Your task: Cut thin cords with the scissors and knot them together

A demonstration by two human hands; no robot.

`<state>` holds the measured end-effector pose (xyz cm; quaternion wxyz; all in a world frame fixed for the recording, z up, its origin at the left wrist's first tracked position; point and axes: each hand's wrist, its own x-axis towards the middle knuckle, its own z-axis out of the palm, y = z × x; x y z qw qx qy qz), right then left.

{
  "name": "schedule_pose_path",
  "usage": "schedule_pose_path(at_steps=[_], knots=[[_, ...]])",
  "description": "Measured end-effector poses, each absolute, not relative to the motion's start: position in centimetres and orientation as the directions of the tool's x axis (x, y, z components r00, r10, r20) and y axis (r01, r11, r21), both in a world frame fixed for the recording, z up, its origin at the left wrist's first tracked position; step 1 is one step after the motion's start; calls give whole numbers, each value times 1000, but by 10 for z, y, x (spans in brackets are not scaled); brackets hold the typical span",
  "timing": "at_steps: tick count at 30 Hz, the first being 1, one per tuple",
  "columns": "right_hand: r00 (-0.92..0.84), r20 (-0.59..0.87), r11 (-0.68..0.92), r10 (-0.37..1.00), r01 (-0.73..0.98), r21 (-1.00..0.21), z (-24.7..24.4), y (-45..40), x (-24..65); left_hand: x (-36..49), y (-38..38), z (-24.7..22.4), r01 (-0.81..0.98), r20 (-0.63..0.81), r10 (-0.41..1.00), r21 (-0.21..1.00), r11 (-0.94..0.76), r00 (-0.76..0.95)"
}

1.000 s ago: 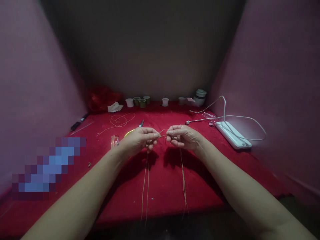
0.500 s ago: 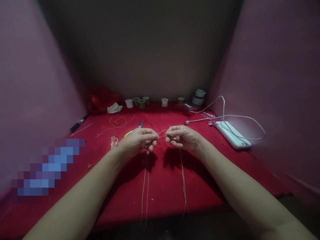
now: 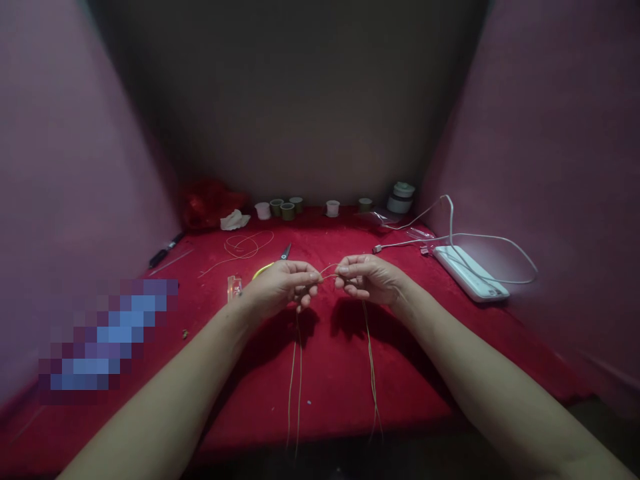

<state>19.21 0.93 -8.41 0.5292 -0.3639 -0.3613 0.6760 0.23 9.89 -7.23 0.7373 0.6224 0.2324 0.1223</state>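
Thin yellowish cord (image 3: 371, 350) is stretched between my two hands above the red cloth. My left hand (image 3: 290, 285) pinches it between thumb and forefinger, and two strands hang below toward the table's front edge. On the other side my right hand (image 3: 365, 275) pinches the cord too, with more strands dangling under it. A short gap, bridged by two strands, separates the fingertips. Partly behind my left hand lie scissors (image 3: 285, 253) with a yellow handle and a small clear orange-tinted item (image 3: 235, 287).
Several thread spools (image 3: 287, 211) and a lidded jar (image 3: 401, 197) line the back. A white power bank-like device (image 3: 470, 273) with a white cable (image 3: 505, 237) lies right. Loose cord (image 3: 245, 245), a black marker (image 3: 165, 251) and a red bag (image 3: 210, 200) are left. Pink walls flank the table.
The whole view has shifted slightly, so everything appears a little to the right and lower. Both hands keep their pinch on the cord, and the gap between them is nearly the same.
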Motion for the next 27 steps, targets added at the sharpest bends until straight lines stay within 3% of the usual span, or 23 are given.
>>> schedule_pose_path(at_steps=[27], knots=[[-148,-135,-187,980,-442,-877,-91,10,192,2,99,-80,75,-188,470,966,248,863]])
